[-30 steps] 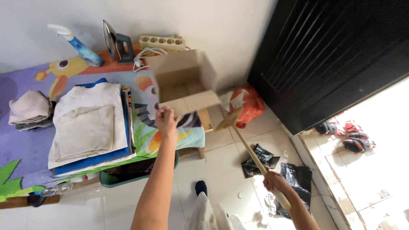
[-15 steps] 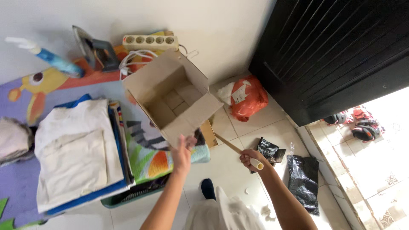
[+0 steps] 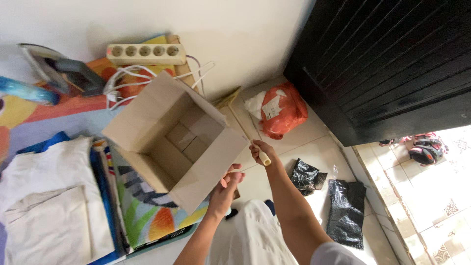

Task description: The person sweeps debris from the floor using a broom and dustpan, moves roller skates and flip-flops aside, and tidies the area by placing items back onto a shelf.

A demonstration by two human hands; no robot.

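The left hand (image 3: 226,185) gripped the near bottom corner of an open, empty cardboard box (image 3: 171,140), holding it tilted above the bright cartoon-patterned tabletop (image 3: 142,216). The right hand (image 3: 260,151) was closed around the pale end of a wooden stick (image 3: 245,128) that ran toward the wall. Folded cream cloths (image 3: 44,206) lay stacked to the box's left; an iron (image 3: 59,71) and power strip (image 3: 145,51) sat behind it. An orange bag (image 3: 282,110) rested on the floor.

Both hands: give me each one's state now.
Left hand: closed on the open brown cardboard box.
Right hand: closed around the pale wooden stick.
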